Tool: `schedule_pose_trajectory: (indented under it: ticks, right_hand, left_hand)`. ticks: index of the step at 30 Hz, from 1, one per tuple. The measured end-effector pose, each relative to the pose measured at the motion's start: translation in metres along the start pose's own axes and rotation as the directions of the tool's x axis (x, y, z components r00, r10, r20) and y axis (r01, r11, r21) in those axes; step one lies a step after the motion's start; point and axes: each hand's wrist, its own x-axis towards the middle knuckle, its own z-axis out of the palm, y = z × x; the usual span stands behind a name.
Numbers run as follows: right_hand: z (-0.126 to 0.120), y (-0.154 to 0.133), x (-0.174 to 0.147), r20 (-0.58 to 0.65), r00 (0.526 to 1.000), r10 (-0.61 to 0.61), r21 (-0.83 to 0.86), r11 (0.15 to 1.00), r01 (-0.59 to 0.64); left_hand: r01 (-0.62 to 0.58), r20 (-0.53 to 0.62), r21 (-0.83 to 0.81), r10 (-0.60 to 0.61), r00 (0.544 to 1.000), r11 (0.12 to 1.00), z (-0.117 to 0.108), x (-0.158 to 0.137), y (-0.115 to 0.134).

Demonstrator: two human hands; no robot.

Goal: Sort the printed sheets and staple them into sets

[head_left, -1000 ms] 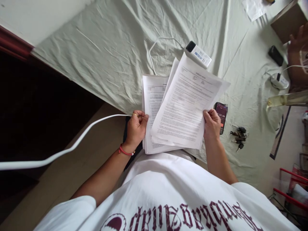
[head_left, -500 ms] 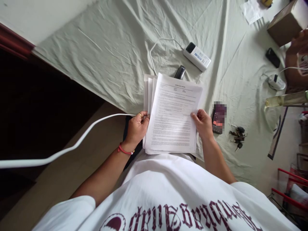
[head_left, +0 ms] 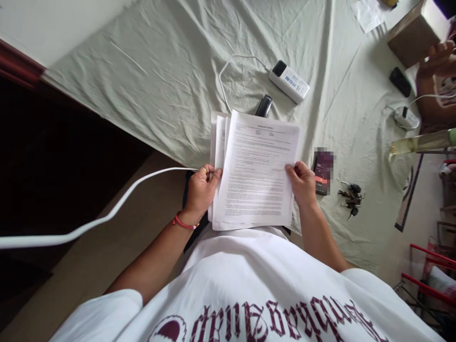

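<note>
A stack of printed paper sheets [head_left: 260, 175] is held up in front of my shirt, near the table's edge. My left hand [head_left: 203, 187] pinches the left side of the stack, where several sheet edges fan out. A ring and a red bracelet show on that hand and wrist. On the other side, my right hand [head_left: 301, 180] grips the right edge of the top sheet between thumb and curled fingers. Whether it also holds the sheets beneath cannot be made out. Just beyond the stack's top edge lies a black object [head_left: 264, 106], partly hidden by the paper.
A white power bank [head_left: 289, 83] with a cable lies on the cloth-covered table [head_left: 171, 71]. Right of my right hand are a phone [head_left: 322, 173] and keys [head_left: 351, 199]. Farther off are a cardboard box [head_left: 415, 35], a bottle [head_left: 420, 144] and another person's arm [head_left: 432, 95].
The top sheet has shifted slightly right relative to the sheets beneath it, so more of their left edges shows. My right hand moved slightly right; the view shifted a little.
</note>
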Motion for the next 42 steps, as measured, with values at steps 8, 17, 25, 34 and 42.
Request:
schedule_pose_trajectory:
  ticks: [8, 17, 25, 34, 42]
  right_hand:
    - [-0.007, 0.007, -0.009, -0.096, 0.991, -0.090, -0.136, 0.988, 0.077]
    - [0.008, 0.010, -0.030, 0.004, 0.965, -0.263, -0.324, 0.913, 0.250]
    - [-0.001, 0.013, -0.057, -0.014, 1.000, -0.009, -0.053, 0.999, 0.008]
    - [-0.025, -0.002, -0.067, 0.292, 0.898, 0.329, 0.180, 0.903, -0.389]
    - [-0.018, -0.069, -0.019, -0.193, 0.939, -0.284, 0.381, 0.860, 0.339]
  left_hand:
    - [-0.100, 0.143, 0.042, 0.094, 0.985, 0.994, -0.005, -0.011, 0.013]
    - [-0.042, 0.104, -0.222, 0.066, 0.992, 0.974, 0.006, -0.031, 0.008]
    - [0.123, 0.203, -0.320, -0.059, 0.977, 0.939, 0.017, -0.058, -0.006]
    - [-0.052, 0.223, -0.291, 0.120, 0.967, 0.955, 0.025, -0.070, 0.014]
    - [-0.493, 0.179, -0.253, 0.542, 0.821, 0.832, 0.017, 0.003, 0.093]
